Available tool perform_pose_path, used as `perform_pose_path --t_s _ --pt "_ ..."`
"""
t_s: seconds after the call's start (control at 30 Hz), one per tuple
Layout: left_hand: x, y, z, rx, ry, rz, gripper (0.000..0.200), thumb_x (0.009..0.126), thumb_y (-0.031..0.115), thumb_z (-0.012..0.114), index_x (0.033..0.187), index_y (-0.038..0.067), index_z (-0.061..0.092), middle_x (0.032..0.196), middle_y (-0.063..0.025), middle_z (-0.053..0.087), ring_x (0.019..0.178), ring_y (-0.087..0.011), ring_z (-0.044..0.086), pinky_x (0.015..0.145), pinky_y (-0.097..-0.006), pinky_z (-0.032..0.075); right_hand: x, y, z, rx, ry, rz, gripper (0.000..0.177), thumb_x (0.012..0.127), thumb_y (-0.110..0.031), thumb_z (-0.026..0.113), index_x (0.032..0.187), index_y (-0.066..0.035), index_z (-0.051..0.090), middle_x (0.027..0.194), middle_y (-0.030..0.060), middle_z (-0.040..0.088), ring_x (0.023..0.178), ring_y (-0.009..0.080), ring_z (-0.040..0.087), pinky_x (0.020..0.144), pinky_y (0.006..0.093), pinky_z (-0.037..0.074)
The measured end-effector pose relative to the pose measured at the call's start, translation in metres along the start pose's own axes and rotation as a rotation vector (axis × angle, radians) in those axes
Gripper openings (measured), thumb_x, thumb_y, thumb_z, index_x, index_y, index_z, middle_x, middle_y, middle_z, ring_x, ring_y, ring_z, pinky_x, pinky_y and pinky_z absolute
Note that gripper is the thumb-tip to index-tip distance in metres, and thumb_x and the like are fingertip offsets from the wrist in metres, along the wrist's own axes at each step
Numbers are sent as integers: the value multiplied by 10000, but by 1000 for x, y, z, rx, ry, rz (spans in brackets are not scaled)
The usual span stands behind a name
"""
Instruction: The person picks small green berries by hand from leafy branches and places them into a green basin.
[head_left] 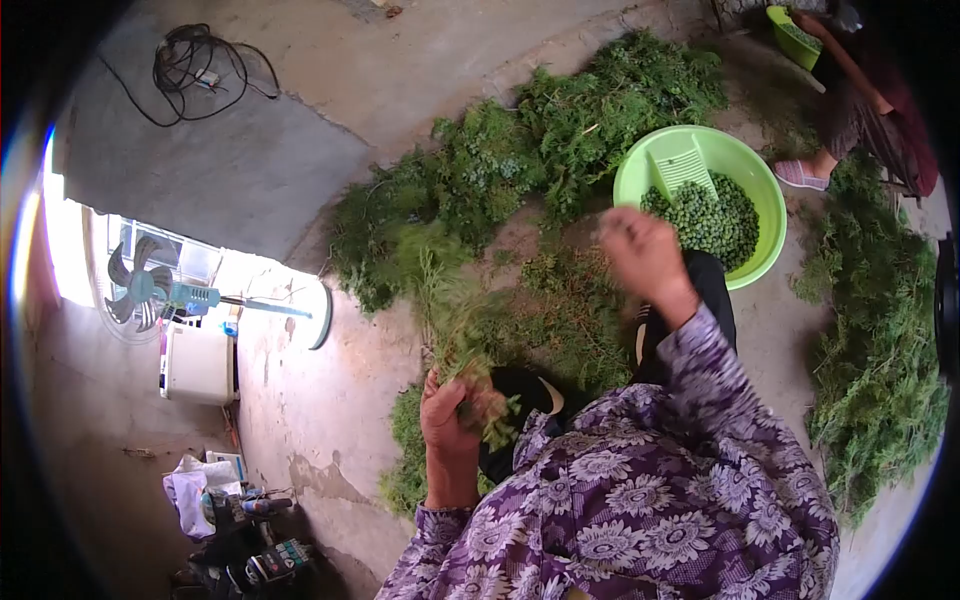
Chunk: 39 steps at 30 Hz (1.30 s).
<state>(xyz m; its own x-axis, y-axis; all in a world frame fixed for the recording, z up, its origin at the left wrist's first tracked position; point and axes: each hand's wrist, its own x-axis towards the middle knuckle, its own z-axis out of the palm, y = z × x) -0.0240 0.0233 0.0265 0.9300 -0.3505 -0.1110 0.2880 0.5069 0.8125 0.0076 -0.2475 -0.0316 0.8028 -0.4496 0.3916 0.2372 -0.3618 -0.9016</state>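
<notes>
left hand [450, 425] clasps a leafy sprig [455, 310] tightly. right hand [645, 255] is blurred, its grip unclear, at the green basin's [745, 160] eight o'clock.

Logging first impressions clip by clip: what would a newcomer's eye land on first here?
The round lime-green plastic basin, upper right of centre and filled with small round green pieces, stands out most, with the blurred right hand raised just in front of it. Lower centre, the left hand grips a bunch of feathery green sprigs. Heaps of cut green plants lie on the grey concrete floor around them.
</notes>
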Motion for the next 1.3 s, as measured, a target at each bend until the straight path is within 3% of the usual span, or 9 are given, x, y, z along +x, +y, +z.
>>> perform_pose_path --t_s 0.1,0.17,0.27,0.37,0.57,0.63,0.83,1.1,1.3 --pt "2 3 0 -245 -300 -45 178 748 173 579 778 47 456 580 -57 447 409 -95 374 366 -233 313 42 22 -45 -246 237 102 218 752 -151 561 935 -38 596 831 141 607 696 218 593 625 303 471" --pt "4 4 -2 -489 -610 -70 166 748 158 581 756 59 448 579 -53 454 400 -100 367 359 -233 302 65 79 -64 -640 397 -178 278 753 -194 566 987 -47 590 984 165 575 808 263 586 708 349 465" --pt "9 11 6 -523 -714 -80 162 763 125 593 735 69 444 593 -48 483 382 -71 389 330 -212 281 60 117 -79 -962 393 118 296 738 -217 566 980 -49 595 1091 176 525 879 296 565 782 383 442" --pt "7 16 20 -554 -746 -97 141 805 67 538 704 61 439 596 -72 516 345 -55 380 305 -199 269 49 147 -80 -925 423 79 270 716 -208 573 941 -66 618 1042 156 557 871 298 564 779 373 442" --pt "10 21 40 -578 -817 -133 137 810 30 459 674 39 447 597 -108 534 343 -89 404 297 -215 300 16 139 -34 180 107 469 137 685 -119 580 749 -6 627 723 87 615 646 161 573 625 270 467" --pt "9 21 42 -587 -816 -138 134 807 29 463 674 33 450 598 -119 533 342 -96 410 299 -221 308 2 123 -10 341 -76 368 192 681 -133 616 818 1 623 731 74 606 645 114 543 623 248 458" --pt "6 17 50 -558 -809 -162 136 802 31 477 669 33 448 592 -120 528 344 -96 417 316 -218 322 -36 32 24 1114 -756 712 482 764 -227 646 1140 -7 440 976 95 564 838 178 579 715 268 474" --pt "-6 11 44 -416 -789 -128 152 775 60 574 703 55 441 599 -77 505 386 -85 428 318 -216 290 -26 3 41 1166 -738 605 255 774 -252 640 875 -60 506 819 15 551 730 128 607 592 218 487" --pt "-18 7 45 -333 -745 -138 223 734 181 637 707 61 451 580 -35 465 410 -85 403 350 -220 292 -38 -15 49 1177 -569 615 377 777 -263 629 1035 -16 507 822 58 568 631 135 568 503 237 462"
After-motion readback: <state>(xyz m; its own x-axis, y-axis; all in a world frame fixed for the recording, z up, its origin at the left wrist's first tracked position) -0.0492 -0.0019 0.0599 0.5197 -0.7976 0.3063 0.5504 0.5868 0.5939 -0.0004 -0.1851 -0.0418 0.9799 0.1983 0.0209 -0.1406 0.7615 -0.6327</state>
